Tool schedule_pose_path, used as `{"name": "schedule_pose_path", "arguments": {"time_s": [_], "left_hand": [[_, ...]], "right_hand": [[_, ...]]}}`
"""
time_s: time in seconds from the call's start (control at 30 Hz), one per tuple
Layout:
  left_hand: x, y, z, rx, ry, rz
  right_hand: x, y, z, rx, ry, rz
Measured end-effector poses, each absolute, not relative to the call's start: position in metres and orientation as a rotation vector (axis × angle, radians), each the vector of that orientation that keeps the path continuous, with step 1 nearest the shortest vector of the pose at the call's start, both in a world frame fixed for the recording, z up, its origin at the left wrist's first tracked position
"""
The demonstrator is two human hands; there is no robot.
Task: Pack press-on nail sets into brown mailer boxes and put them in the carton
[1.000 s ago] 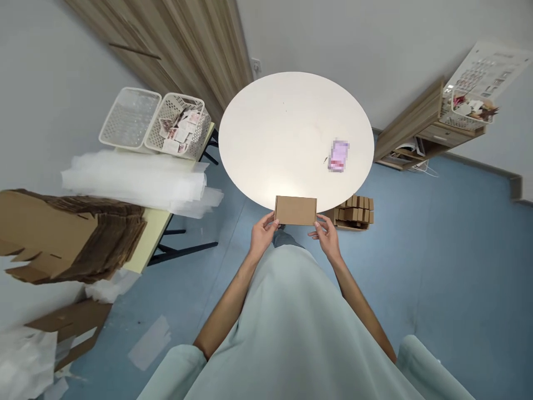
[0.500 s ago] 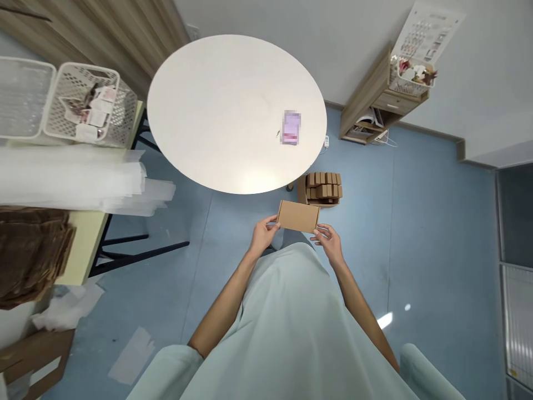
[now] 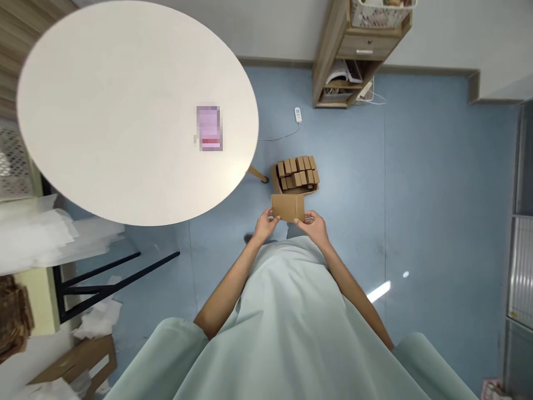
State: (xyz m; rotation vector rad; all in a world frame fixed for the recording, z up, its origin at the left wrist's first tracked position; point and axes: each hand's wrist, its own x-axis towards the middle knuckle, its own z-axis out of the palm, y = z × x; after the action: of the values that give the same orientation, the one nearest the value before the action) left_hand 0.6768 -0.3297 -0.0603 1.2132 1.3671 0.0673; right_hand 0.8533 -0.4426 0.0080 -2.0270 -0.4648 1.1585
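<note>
A small flat brown cardboard box [image 3: 287, 208] is held out in front of my body, its closed top facing up. My left hand [image 3: 266, 224] grips its left end, thumb at the near edge. At the right end, my right hand [image 3: 314, 226] pinches the box between thumb and fingers. Just beyond it on the floor stands an open carton [image 3: 275, 182] packed with several small brown boxes [image 3: 300, 164] in rows. Whatever the held box contains is hidden.
A white oval table [image 3: 125, 111] fills the upper left, a blurred purple item [image 3: 209, 128] on it. A wooden cabinet [image 3: 328, 61] stands against the wall. On the floor lies a white plug device with a cord [image 3: 298, 115]. Black table legs [image 3: 125, 278] jut out at left.
My view has turned right, so the table shifts left and looks larger. The box now shows a seam near its right end, and my right hand has closed firmly on it.
</note>
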Motion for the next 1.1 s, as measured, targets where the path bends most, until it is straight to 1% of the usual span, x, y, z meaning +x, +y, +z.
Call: {"name": "schedule_pose_path", "arguments": {"time_s": [0.1, 0.23, 0.37, 0.5, 0.67, 0.9, 1.1], "left_hand": [[0.725, -0.330, -0.068, 1.167, 1.349, 0.059], [0.767, -0.322, -0.076, 1.197, 1.338, 0.063], [0.795, -0.305, -0.089, 1.187, 1.299, 0.037], [0.813, -0.286, -0.119, 1.113, 1.277, 0.018], [0.818, -0.266, -0.184, 0.979, 1.280, 0.025], [0.819, -0.241, -0.306, 0.957, 1.285, 0.005], [0.826, -0.220, -0.401, 1.048, 1.279, -0.060]], "right_hand": [[0.891, -0.436, -0.001, -2.066, -0.451, 1.151], [0.920, -0.423, -0.022, -2.134, -0.481, 1.120], [0.930, -0.402, -0.056, -2.193, -0.566, 1.019], [0.931, -0.377, -0.095, -2.246, -0.641, 0.946], [0.926, -0.351, -0.163, -2.354, -0.653, 0.956], [0.915, -0.324, -0.285, -2.489, -0.634, 1.054], [0.913, -0.301, -0.375, -2.593, -0.603, 1.136]]}}
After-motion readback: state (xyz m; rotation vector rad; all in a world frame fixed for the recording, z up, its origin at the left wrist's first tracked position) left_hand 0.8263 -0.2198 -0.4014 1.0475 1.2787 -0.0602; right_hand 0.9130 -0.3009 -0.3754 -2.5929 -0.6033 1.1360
